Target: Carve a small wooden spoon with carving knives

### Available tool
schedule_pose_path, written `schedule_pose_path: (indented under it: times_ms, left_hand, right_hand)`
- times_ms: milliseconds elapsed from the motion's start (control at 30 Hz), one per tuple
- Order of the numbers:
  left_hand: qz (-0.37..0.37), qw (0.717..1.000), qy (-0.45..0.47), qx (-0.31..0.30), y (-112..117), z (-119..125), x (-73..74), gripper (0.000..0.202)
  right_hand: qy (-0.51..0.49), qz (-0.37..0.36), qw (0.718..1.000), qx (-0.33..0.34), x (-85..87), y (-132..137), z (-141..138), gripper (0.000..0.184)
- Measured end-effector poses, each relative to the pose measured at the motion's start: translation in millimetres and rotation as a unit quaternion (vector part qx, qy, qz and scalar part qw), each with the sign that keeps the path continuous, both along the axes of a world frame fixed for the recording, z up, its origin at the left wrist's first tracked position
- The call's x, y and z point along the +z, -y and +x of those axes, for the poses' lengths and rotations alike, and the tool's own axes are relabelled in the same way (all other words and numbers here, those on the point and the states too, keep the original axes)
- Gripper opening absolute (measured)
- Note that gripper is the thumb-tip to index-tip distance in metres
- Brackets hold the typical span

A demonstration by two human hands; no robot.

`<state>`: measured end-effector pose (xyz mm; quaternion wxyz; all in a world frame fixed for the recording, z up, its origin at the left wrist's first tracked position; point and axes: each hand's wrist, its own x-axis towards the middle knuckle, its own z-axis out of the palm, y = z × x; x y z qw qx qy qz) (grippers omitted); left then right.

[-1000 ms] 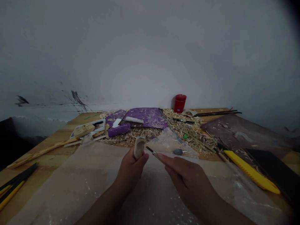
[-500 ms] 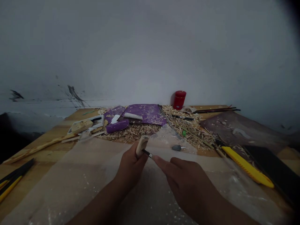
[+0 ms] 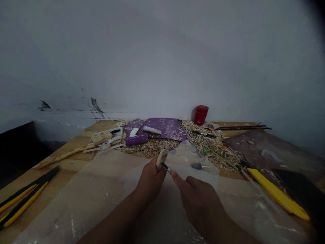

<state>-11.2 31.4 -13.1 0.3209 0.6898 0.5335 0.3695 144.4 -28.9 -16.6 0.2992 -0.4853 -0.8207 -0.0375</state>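
My left hand (image 3: 151,179) is closed around a small pale piece of wood (image 3: 161,158), whose hollowed face shows above the fingers. In my right hand (image 3: 200,196) is a carving knife (image 3: 166,167), its handle hidden by the palm. The index finger stretches along the tool, and its dark tip touches the wood's hollow. The exact shape of the blade is too small to tell. Both hands are above a translucent plastic sheet (image 3: 111,196) on the wooden table. A small grey grinding bit (image 3: 196,166) lies on the sheet beyond my right hand.
Wood shavings (image 3: 152,147) heap up before a purple folder (image 3: 167,128). A red tin (image 3: 201,115) stands by the wall. To the right lie a yellow utility knife (image 3: 276,193) and a dark slab (image 3: 299,186); to the left, yellow-black pliers (image 3: 27,196), a stick (image 3: 63,155) and a white tray (image 3: 119,135).
The whole scene has shifted right and slightly down in the view, as the camera turned. Both hands keep the same hold, with the knife tip still at the wood.
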Motion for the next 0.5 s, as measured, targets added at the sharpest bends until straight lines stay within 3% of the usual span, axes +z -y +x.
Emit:
schedule_pose_path:
  times_ms: [100, 300, 500]
  left_hand:
    - [-0.006, 1.0, 0.004, 0.001, -1.5, 0.3, -2.2, 0.012]
    - [0.005, 1.0, 0.011, 0.008, -2.3, 0.6, -1.9, 0.012]
    - [-0.024, 0.998, 0.053, 0.015, 0.8, 2.4, 2.2, 0.007]
  right_hand:
    - [0.04, 0.022, 0.999, -0.015, -4.9, 1.4, -2.0, 0.046]
    - [-0.138, -0.064, 0.988, 0.006, -3.8, -0.6, -6.7, 0.036]
    - [0.024, 0.036, 0.999, -0.02, -12.5, -0.4, -6.1, 0.047]
